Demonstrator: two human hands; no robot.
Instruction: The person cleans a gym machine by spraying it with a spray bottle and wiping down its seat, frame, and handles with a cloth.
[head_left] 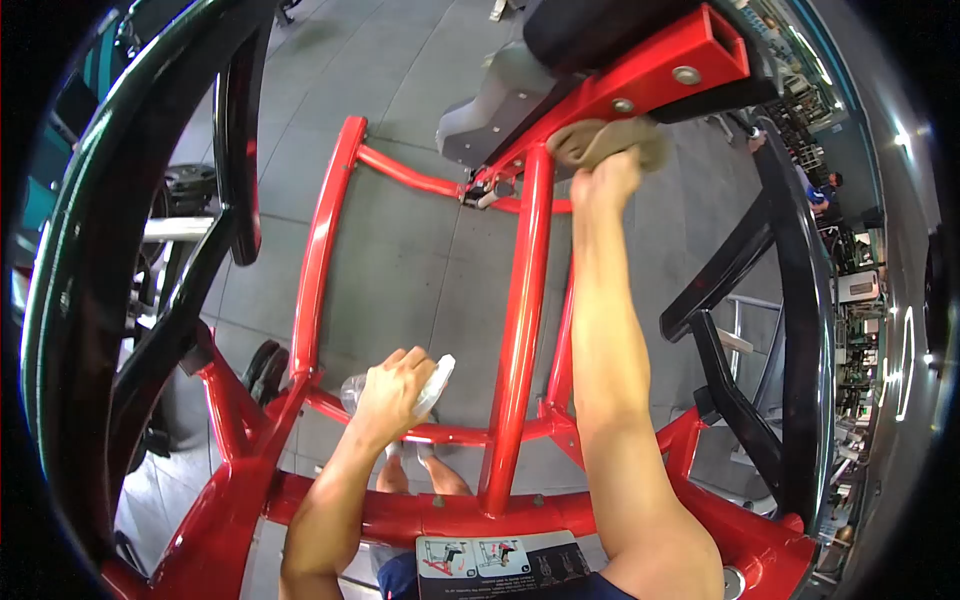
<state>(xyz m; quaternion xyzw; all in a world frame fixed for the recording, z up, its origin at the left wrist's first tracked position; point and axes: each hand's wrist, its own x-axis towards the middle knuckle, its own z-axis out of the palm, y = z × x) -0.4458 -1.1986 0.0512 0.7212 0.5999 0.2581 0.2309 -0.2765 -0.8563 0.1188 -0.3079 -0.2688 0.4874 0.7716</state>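
My right hand (607, 183) is stretched far forward, closed on a brownish-grey cloth (590, 142). The cloth is pressed against the side of the red beam (640, 90) under the machine's dark pads, and its right end is blurred. Lower and to the left, my left hand (395, 390) is wrapped round what looks like a clear spray bottle (436, 385). A whitish part sticks out on the right of the fist and a clear part on the left; the fist hides the middle. A red upright post (525, 320) stands between my two arms.
Red frame tubes (325, 240) surround me on the floor. Thick black arms rise at the left (90, 260) and right (800, 300). An instruction placard (505, 562) is right in front of my body. Weight plates (265, 370) sit at left; a person (825, 192) is far right.
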